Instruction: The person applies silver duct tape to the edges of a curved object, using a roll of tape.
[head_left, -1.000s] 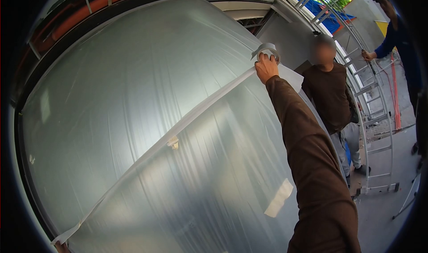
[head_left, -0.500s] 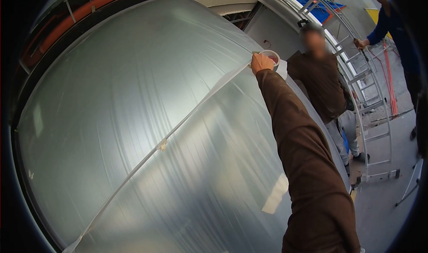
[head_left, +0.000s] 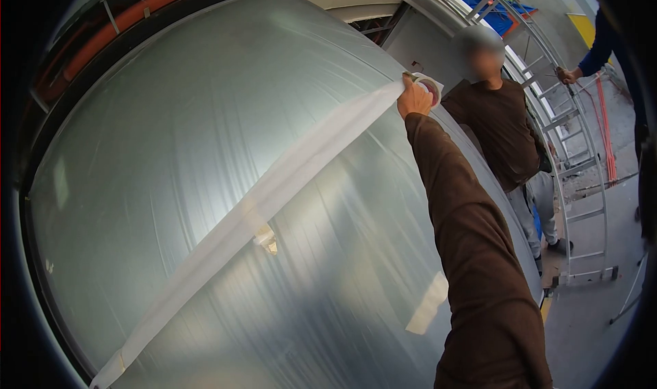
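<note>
My right hand [head_left: 415, 98] is closed around a roll of tape [head_left: 429, 90] at the upper right edge of a large panel. From the roll a wide whitish strip of tape [head_left: 294, 173] stretches diagonally down to the panel's lower left corner. Clear plastic film [head_left: 185, 129] covers the panel in thin wrinkles. Just below the strip sits a small crumpled tan tape piece [head_left: 265, 240]. Another pale tape patch [head_left: 427, 304] lies on the film beside my forearm. My left hand is out of sight.
A person in a brown top [head_left: 498, 132] stands just beyond the panel's right edge. Behind them an aluminium ladder [head_left: 578, 163] stands, with another person's hand [head_left: 567, 75] on it. Red tubing [head_left: 605, 132] runs near the ladder. A dark frame [head_left: 34, 266] borders the panel's left side.
The strip has turned from a thin, edge-on line to a broad flat band. My right hand and the roll have shifted slightly right. The brown-clad person's head has moved a little.
</note>
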